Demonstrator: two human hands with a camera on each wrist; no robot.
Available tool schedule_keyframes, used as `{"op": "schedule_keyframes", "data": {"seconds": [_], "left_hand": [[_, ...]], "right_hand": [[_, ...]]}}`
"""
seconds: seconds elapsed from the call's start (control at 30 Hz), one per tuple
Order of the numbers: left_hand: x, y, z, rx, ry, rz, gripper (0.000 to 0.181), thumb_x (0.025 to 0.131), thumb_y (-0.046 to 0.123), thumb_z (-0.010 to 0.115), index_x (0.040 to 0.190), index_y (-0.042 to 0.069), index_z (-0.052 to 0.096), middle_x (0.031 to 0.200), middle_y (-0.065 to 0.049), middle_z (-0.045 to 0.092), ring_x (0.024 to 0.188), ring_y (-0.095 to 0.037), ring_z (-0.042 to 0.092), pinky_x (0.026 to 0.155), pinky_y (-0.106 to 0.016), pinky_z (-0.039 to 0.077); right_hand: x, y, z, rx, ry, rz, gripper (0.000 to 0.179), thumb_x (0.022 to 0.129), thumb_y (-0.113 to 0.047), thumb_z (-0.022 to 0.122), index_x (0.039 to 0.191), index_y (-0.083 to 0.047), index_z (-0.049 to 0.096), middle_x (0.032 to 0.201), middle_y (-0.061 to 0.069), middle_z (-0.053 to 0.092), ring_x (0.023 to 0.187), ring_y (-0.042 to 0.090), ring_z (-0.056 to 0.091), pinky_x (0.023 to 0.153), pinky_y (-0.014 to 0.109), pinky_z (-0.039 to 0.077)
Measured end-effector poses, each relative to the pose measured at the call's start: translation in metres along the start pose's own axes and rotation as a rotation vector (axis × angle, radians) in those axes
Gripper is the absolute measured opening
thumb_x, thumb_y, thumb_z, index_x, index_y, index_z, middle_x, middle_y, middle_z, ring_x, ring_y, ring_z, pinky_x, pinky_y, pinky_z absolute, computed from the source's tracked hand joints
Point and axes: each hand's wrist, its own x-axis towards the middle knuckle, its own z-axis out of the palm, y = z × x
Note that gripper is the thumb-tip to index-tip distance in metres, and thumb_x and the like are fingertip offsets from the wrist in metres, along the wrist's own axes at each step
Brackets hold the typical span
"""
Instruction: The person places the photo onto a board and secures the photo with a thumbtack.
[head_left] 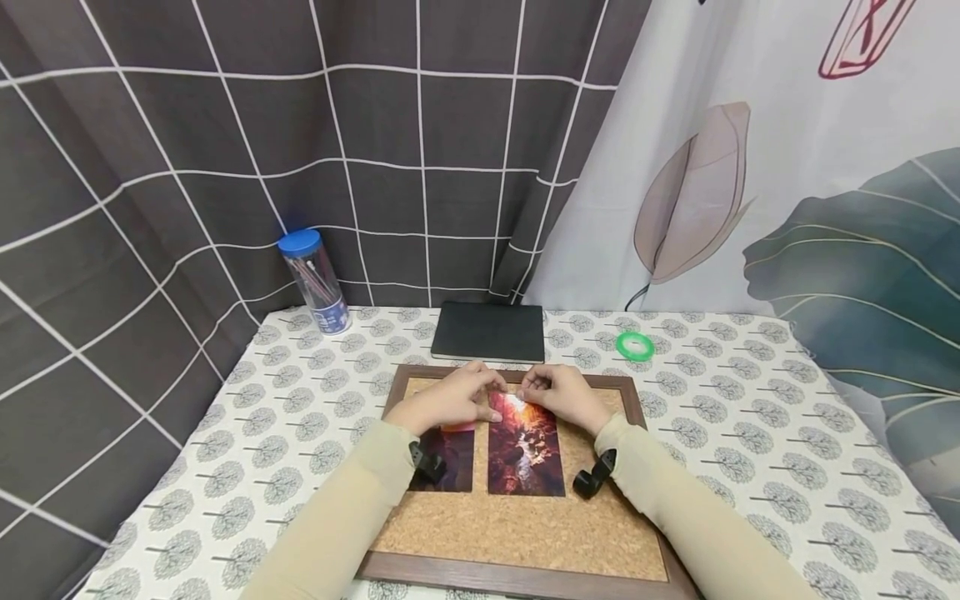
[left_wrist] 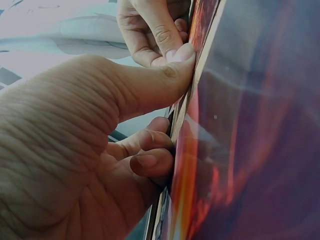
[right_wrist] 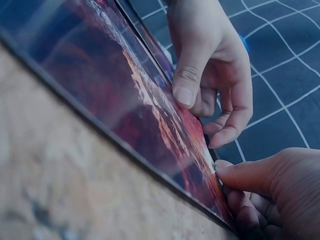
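A dark red and orange photo print (head_left: 523, 458) lies on the cork board (head_left: 487, 529), its bright end towards the far frame. At the print's upper left edge, my left hand (head_left: 463, 392) holds it, thumb (right_wrist: 185, 95) on the face and the other fingers curled by the edge. My right hand (head_left: 566, 393) pinches the far edge near the bright patch, as the right wrist view shows; its fingertips are partly hidden below the edge. Left of this print lies a second, dark photo print (head_left: 459, 467), partly covered by my left forearm.
A brown wooden frame (head_left: 517, 575) borders the board. Behind it lies a black notebook (head_left: 487, 332). A clear tube with a blue lid (head_left: 315, 283) stands at the back left, and a green tape roll (head_left: 634, 346) lies at the back right on the tree-patterned cloth (head_left: 750, 450).
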Motion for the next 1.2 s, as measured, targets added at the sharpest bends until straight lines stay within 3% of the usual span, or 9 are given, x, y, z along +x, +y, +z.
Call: {"op": "schedule_keyframes", "data": {"seconds": [0.4, 0.77, 1.2], "left_hand": [[-0.003, 0.0009, 0.0022, 0.025, 0.024, 0.009, 0.035, 0.086, 0.033, 0.081, 0.11, 0.017, 0.061, 0.107, 0.0, 0.05, 0.09, -0.014, 0.051, 0.084, -0.033, 0.045], [-0.0075, 0.0011, 0.007, 0.011, 0.019, 0.003, 0.038, 0.085, 0.032, 0.082, 0.107, 0.016, 0.056, 0.107, 0.002, 0.05, 0.099, -0.014, 0.052, 0.091, -0.033, 0.045], [-0.0065, 0.0044, 0.0005, 0.037, 0.021, 0.019, 0.037, 0.087, 0.033, 0.08, 0.109, 0.013, 0.058, 0.108, 0.0, 0.049, 0.094, -0.014, 0.052, 0.087, -0.032, 0.046]], "right_hand": [[-0.0034, -0.0024, 0.0016, -0.016, -0.005, 0.01, 0.006, 0.088, -0.017, 0.077, 0.086, -0.015, 0.072, 0.078, -0.004, 0.066, 0.073, 0.011, 0.06, 0.071, 0.029, 0.05], [-0.0101, -0.0046, 0.0023, -0.011, -0.018, -0.003, 0.005, 0.088, -0.014, 0.076, 0.086, -0.014, 0.071, 0.077, -0.004, 0.065, 0.072, 0.01, 0.059, 0.069, 0.027, 0.048], [-0.0062, 0.0014, -0.0019, -0.002, -0.045, -0.05, 0.005, 0.089, -0.018, 0.076, 0.087, -0.016, 0.071, 0.08, -0.006, 0.065, 0.075, 0.01, 0.06, 0.071, 0.028, 0.05]]}}
